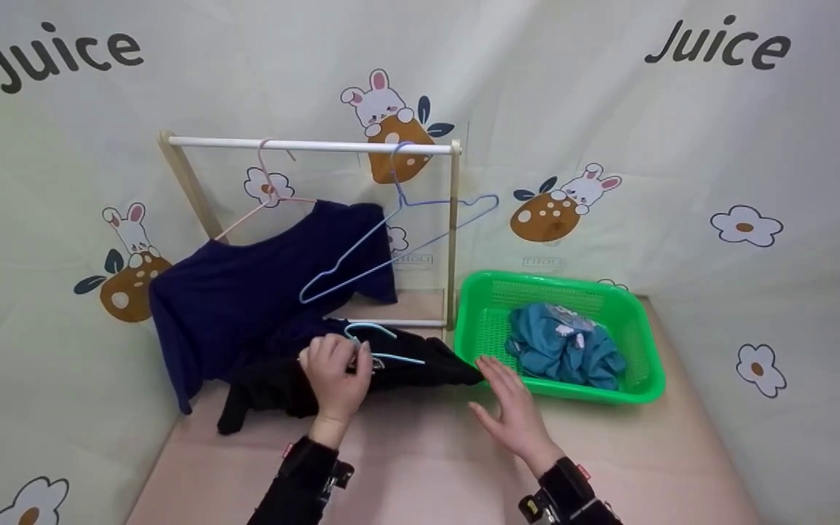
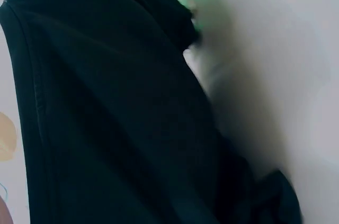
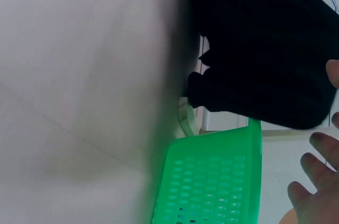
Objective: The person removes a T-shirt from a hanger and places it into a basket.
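The likeliest trouble, I'd judge, is the black garment (image 1: 420,375) slipping from the light blue wire hanger (image 1: 399,358): one arm of that hanger shows over the dark cloth, and whether it sits inside the shoulder can't be made out. Lifted like that, the cloth could slide off the thin wire and sag towards the table (image 1: 434,452), where one end of it already trails. A second risk is tangling, since the empty blue-purple hanger (image 1: 402,198) dangles from the rack's white rail (image 1: 318,145) just above, and the navy top (image 1: 267,284) on its pink hanger (image 1: 243,219) hangs right behind; a raised hook could catch on either. The garment's right end also comes close to the rim of the green basket (image 1: 573,392) (the one with the crumpled teal garment (image 1: 551,357) inside), so a sideways pull might snag there. As for the grip, the left hand (image 1: 336,375) has its fingers curled closely about the hanger's neck, with the black cloth around and below it. The right hand (image 1: 511,412) is spread, fingers straight and gripping nothing, the fingertips at the garment's far corner; actual contact there is hard to tell.
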### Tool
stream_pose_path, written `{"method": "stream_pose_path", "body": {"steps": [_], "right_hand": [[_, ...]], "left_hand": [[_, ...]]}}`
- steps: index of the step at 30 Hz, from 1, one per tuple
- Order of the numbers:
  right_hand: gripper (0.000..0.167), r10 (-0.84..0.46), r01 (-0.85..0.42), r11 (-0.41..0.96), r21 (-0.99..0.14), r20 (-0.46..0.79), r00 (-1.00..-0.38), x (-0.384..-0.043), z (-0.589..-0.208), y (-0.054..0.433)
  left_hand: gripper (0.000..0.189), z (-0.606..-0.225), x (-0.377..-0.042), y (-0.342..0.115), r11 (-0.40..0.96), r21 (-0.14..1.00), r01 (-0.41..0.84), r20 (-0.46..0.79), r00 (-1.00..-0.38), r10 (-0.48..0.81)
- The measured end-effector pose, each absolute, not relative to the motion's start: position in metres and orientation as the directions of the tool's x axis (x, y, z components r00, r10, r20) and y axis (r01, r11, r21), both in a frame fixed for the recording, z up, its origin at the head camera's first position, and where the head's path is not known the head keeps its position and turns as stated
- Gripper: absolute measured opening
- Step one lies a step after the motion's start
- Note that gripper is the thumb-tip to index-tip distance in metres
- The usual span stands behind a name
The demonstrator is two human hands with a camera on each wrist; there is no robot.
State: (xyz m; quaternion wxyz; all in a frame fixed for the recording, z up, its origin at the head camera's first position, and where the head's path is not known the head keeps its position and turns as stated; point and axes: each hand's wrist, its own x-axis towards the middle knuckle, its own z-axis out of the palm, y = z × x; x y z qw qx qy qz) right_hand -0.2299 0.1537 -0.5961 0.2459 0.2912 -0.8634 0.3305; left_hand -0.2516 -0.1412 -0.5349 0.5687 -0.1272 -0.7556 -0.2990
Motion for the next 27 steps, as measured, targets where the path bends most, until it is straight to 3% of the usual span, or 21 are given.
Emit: {"method": "stream_pose_path", "body": {"steps": [6,10,15,22,27], "right_hand": [[0.056,-0.312,-0.619,0.603,-0.503,0.566,-0.763,-0.226,-0.593,0.152],[0.042,-0.304,-0.632,0.594,-0.498,0.588,-0.75,-0.226,-0.593,0.154],[0.026,-0.289,-0.645,0.578,-0.501,0.613,-0.735,-0.225,-0.592,0.16],[0.024,-0.163,-0.649,0.549,-0.527,0.694,-0.701,-0.226,-0.587,0.172],[0.02,-0.056,-0.603,0.546,-0.582,0.693,-0.719,-0.224,-0.583,0.186]], "left_hand": [[0.031,-0.53,-0.248,-0.127,0.77,0.309,0.558,0.934,-0.33,-0.136],[0.031,-0.53,-0.246,-0.121,0.76,0.293,0.581,0.935,-0.34,-0.1],[0.018,-0.53,-0.245,-0.117,0.739,0.282,0.612,0.931,-0.362,-0.055],[0.011,-0.524,-0.245,-0.114,0.692,0.325,0.644,0.908,-0.416,-0.039],[0.014,-0.52,-0.241,-0.115,0.68,0.391,0.621,0.878,-0.474,-0.071]]}}
